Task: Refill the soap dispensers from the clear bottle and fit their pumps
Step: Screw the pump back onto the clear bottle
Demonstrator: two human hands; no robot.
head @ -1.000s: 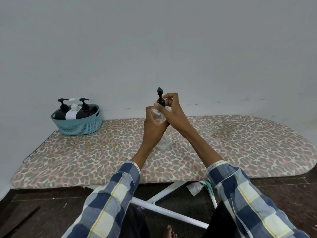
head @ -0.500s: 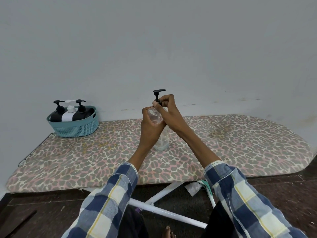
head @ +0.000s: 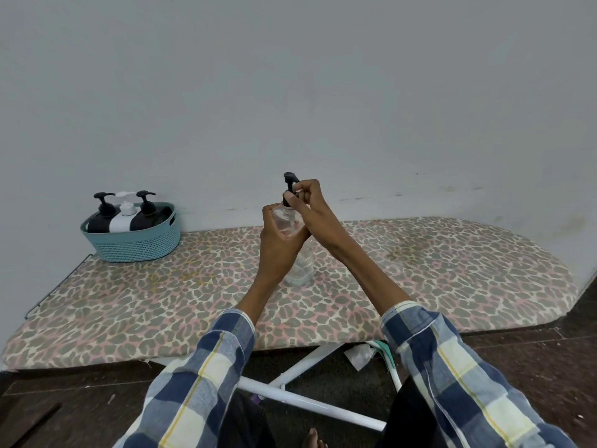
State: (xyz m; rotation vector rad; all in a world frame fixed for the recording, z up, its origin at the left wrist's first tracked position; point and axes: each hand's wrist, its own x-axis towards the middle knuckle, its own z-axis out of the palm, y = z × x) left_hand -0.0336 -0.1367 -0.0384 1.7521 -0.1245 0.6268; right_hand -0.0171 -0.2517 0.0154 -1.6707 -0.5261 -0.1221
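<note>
While our left hand grips the light, slippery clear bottle, our right hand pinches the pump collar at twelve o'clock.

I count 1 clear bottle standing on the ironing board, w/ 1 black pump at its neck. 1 teal basket at the board's far left holds 3 dispensers: 2 black ones and 1 white one between them, each w/ its own pump, so 4 pumps total. 2 hands on the clear bottle: left hand, right hand. 2 plaid sleeves.
</note>
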